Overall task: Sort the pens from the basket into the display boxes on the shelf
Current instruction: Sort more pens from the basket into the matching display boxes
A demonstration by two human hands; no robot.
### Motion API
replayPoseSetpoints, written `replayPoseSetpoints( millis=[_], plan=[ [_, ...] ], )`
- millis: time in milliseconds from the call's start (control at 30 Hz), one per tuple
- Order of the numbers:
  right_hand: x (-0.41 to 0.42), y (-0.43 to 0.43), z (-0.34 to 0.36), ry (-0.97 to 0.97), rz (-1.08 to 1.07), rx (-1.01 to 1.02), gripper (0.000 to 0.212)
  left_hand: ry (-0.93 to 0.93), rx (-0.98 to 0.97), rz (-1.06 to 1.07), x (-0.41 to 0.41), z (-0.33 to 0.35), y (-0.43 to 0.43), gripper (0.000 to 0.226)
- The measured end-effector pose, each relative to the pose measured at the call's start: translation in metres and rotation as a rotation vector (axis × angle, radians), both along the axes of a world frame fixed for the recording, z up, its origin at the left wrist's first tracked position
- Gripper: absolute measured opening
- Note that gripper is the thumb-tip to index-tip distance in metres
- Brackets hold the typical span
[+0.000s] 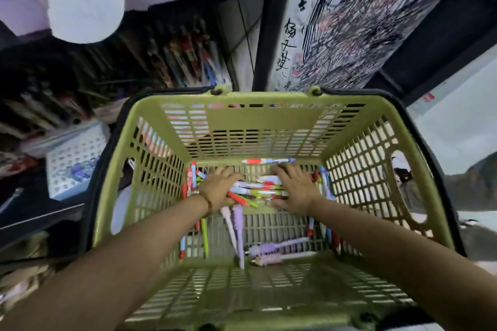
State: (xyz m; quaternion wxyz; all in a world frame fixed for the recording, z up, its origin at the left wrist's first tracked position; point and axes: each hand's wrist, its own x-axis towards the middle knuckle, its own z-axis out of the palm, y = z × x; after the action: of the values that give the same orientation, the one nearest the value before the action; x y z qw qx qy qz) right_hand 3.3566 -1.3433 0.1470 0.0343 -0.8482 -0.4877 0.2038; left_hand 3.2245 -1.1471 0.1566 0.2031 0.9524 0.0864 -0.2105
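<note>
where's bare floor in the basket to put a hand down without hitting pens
Best patch: the basket floor between the central pile, the lilac pens lying across the near end, and the pens along the right wall. A narrower strip lies beyond the pile, before the red-and-white pen. Crowded: the middle, under the left hand and right hand.

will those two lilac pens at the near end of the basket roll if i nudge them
Probably not far: the lilac pens have bulky, soft-looking heads that should stop rolling. They look thin and light, so easy to lift. Their tips may catch in the basket floor slots.
</note>
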Motion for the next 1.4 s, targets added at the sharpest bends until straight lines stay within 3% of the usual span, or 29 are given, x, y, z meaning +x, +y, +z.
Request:
replayPoseSetpoints(
  millis=[200, 300, 367, 467, 500, 567, 667, 733, 800, 933, 1000, 1100, 1200, 1400],
  plan=[
    [0.012, 0.003, 0.008, 0.066, 0.008, -0.066, 0.069, -0.018, -0.049, 0.054, 0.011, -0.003, -0.006, 0.054],
    [0.016, 0.007, 0.013, 0.099, -0.047, -0.158, 0.062, 0.029, 0.024, 0.009, 0.02, 0.0, -0.005, 0.05],
    [0.019, 0.007, 0.02, 0.165, -0.129, -0.188, 0.047, 0.086, 0.034, -0.034, 0.023, 0.005, -0.005, 0.051],
    [0.024, 0.002, 0.041, 0.354, -0.277, -0.023, 0.016, 0.103, -0.058, 0.012, 0.019, 0.024, -0.003, 0.042],
    [0.025, 0.0, 0.054, 0.429, -0.325, 0.057, 0.008, 0.093, -0.123, 0.077, 0.016, 0.034, -0.001, 0.036],
    [0.023, -0.002, 0.084, 0.659, -0.418, 0.201, 0.016, 0.031, -0.349, 0.216, 0.011, 0.055, 0.001, 0.027],
    [0.008, 0.002, 0.127, 0.993, -0.479, 0.352, 0.007, -0.074, -0.883, 0.494, 0.002, 0.1, -0.006, 0.005],
    [-0.007, 0.011, 0.145, 1.22, -0.514, 0.448, 0.024, -0.136, -1.199, 0.79, 0.0, 0.124, -0.016, 0.017],
    [-0.025, 0.028, 0.16, 1.321, -0.545, 0.519, 0.033, -0.198, -1.409, 0.987, -0.003, 0.142, -0.026, 0.02],
    [-0.049, 0.061, 0.189, 1.281, -0.567, 0.663, 0.037, -0.363, -1.647, 1.027, -0.016, 0.167, -0.021, 0.024],
    [-0.055, 0.072, 0.199, 1.259, -0.599, 0.686, 0.043, -0.46, -1.675, 1.042, -0.026, 0.177, -0.013, 0.023],
    [-0.073, 0.092, 0.214, 1.162, -0.575, 0.647, 0.051, -0.58, -1.492, 1.022, -0.038, 0.189, -0.011, 0.012],
    [-0.094, 0.114, 0.232, 1.04, -0.481, 0.654, 0.047, -0.712, -1.405, 0.967, -0.047, 0.204, -0.003, 0.01],
    [-0.129, 0.161, 0.291, 1.079, -0.301, 0.735, 0.044, -0.965, -1.301, 0.992, -0.081, 0.251, 0.036, 0.013]
  ],
)
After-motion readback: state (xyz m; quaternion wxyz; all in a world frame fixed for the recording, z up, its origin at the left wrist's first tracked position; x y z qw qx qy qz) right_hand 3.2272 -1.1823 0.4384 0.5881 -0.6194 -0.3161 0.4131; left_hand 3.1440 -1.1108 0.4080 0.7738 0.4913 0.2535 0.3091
